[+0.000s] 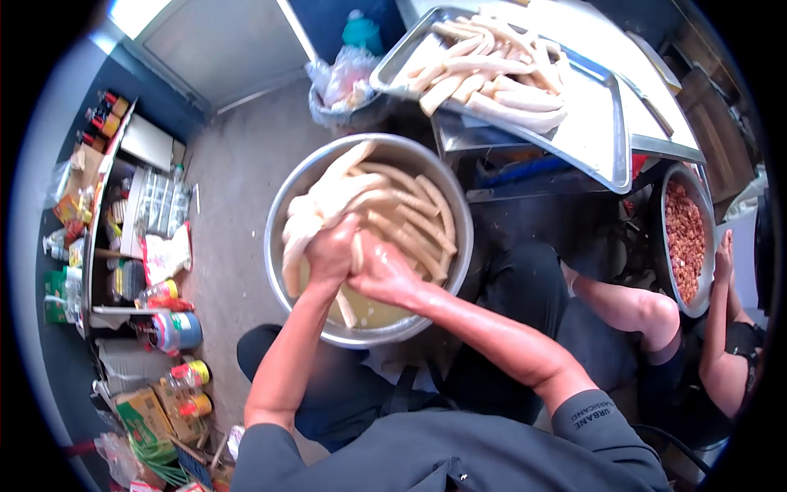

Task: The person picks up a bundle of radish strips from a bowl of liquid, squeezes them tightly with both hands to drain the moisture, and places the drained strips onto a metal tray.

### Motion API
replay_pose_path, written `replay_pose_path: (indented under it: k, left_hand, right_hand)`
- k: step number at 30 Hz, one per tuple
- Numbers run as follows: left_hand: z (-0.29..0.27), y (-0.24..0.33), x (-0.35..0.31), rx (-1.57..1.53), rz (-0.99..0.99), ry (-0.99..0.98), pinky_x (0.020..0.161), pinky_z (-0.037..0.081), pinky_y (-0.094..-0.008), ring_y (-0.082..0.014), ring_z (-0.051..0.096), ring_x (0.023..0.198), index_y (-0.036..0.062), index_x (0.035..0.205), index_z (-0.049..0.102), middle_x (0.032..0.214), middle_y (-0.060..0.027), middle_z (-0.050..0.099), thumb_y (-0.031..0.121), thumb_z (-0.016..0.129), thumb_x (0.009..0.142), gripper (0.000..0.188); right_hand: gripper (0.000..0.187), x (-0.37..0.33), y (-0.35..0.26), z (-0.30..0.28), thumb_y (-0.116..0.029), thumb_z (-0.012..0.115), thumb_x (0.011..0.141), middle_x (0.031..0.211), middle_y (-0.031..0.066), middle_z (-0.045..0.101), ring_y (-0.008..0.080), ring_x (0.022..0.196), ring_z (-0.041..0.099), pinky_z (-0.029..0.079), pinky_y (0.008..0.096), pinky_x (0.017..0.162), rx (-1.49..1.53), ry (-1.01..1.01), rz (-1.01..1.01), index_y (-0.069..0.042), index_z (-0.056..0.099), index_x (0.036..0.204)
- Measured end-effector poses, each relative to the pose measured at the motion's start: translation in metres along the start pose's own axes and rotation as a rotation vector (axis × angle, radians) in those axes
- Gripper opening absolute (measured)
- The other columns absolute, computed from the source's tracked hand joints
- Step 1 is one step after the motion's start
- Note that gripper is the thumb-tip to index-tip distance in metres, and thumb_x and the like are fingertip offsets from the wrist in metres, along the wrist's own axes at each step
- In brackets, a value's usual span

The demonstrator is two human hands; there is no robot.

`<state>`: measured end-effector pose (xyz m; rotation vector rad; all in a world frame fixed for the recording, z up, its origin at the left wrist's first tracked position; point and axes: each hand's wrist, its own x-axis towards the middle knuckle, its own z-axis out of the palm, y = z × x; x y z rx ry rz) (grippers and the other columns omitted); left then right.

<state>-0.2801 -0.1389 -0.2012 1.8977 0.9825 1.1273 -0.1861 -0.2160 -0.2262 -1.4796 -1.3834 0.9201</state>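
Both my hands meet over a wide metal basin (303,166) on the floor in front of me. My left hand (331,250) and my right hand (382,269) are closed, one against the other, round a bundle of long, pale, soft tubes (328,199) that look like intestines. The bundle spreads out above my fists, and a strand hangs beneath them. More pale tubes (422,217) lie along the basin's right side in cloudy yellowish liquid (375,314). My fingertips are partly hidden by the bundle and by each other.
A metal tray (596,152) heaped with pale pieces (500,70) stands on a table at the back right. Behind the basin is a lined bin (344,98). Left are shelves with bottles (176,330). At right, another person (721,328) sits beside a basin of reddish chopped food (684,242).
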Motion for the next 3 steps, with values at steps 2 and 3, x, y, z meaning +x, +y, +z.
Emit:
replay_pose_path:
  k: [2,3]
  left_hand:
    - [-0.015,0.013,0.014,-0.11,-0.402,0.06,0.096,0.046,-0.0341,-0.0209,0.062,0.108,-0.0002,0.112,0.067,0.111,-0.0104,0.068,0.012,0.066,0.083,0.031]
    - [-0.027,0.02,0.027,-0.122,-0.38,0.074,0.1,0.043,-0.0341,-0.021,0.062,0.11,0.0,0.117,0.065,0.114,-0.012,0.068,0.016,0.066,0.085,0.036]
  right_hand:
    - [0.073,0.002,-0.009,-0.009,-0.029,0.073,0.073,0.125,0.0282,0.054,0.041,0.12,0.052,0.04,0.046,0.102,0.06,-0.039,-0.071,0.0,0.042,0.132]
    - [0.087,0.0,-0.021,-0.017,-0.033,0.075,0.073,0.138,0.0288,0.047,0.0369,0.134,0.043,0.032,0.0437,0.113,0.069,-0.088,-0.15,0.0,0.034,0.143]
